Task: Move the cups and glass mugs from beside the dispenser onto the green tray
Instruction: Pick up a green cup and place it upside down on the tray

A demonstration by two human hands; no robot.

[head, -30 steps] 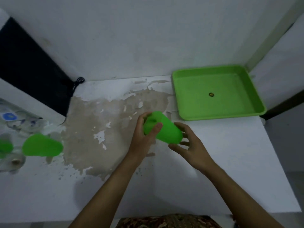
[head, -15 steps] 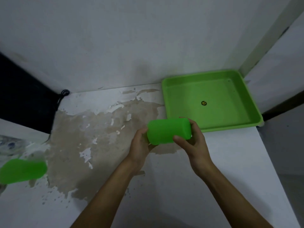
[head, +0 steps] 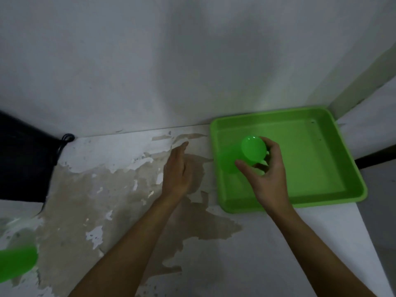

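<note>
Cup [head: 252, 151] | gripped by right hand [head: 270, 179] over tray [head: 321, 168], tilted | tray otherwise looks bare | left hand [head: 179, 170] loose, holding nothing | second cup [head: 16, 264] far left on table [head: 246, 254]

White plastered wall [head: 150, 61], white table [head: 246, 254] with peeling brown patch [head: 75, 200], dim light

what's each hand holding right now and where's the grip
The right hand holds a green cup by its side wall, over the green tray. The left hand is open and holds nothing.
</note>
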